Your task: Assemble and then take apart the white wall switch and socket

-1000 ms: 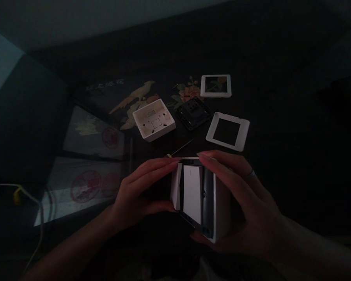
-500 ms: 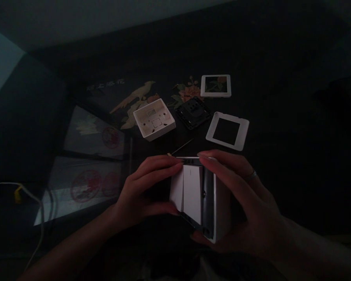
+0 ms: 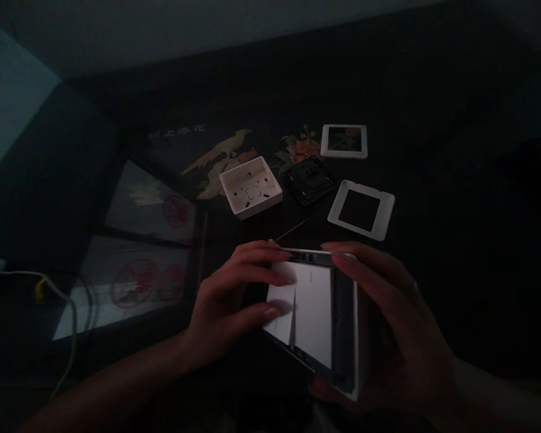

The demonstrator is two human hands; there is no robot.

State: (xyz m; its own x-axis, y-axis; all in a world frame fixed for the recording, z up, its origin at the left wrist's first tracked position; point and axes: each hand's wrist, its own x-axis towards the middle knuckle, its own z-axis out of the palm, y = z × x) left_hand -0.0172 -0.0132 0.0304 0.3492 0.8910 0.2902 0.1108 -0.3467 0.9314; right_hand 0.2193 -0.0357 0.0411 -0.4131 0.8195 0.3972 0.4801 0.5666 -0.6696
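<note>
White and dark, the switch point(image 3: 313, 319) is held tilted, toward the near edge of the table point(image 3: 442, 240). The right hand point(image 3: 392, 307) is clamped on its right side. The left hand point(image 3: 234, 294) keeps thumb and fingers apart on the left rocker point(image 3: 285, 326); whether they grip it, I cannot tell. In my judgement, uneven pressing could make this rocker sit crooked, and a loose right hand could let the switch slip. Both rockers look plain and smooth; a thin dark gap is between them, and dark rim shows around. Farther lie a thin rod point(image 3: 291, 230), a white frame point(image 3: 383, 218) more to the right edge, a white box point(image 3: 259, 208), a black module point(image 3: 310, 180) and, nearest the far edge, another frame point(image 3: 344, 154).
</note>
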